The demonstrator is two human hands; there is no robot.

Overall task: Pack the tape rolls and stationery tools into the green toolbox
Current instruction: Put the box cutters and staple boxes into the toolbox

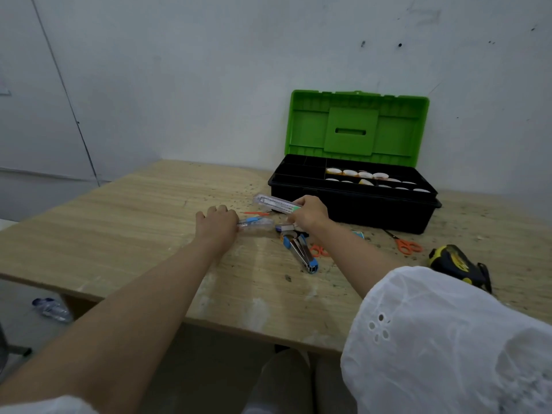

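A long clear case (276, 203) is gripped at one end by the curled fingers of the right hand (310, 213) and held just in front of the green toolbox (355, 210). The near end of a smaller clear pack (258, 224), lying on the table (119, 210), is closed over by the left hand (216, 225). Tape rolls (358, 174) are seen lined up in the box's tray (the lid is stood open by the wall). Packing is judged roughly half done: a stapler (301, 253), orange scissors (407, 246), a tape measure (460, 264) and small oddments are yet to be stowed.
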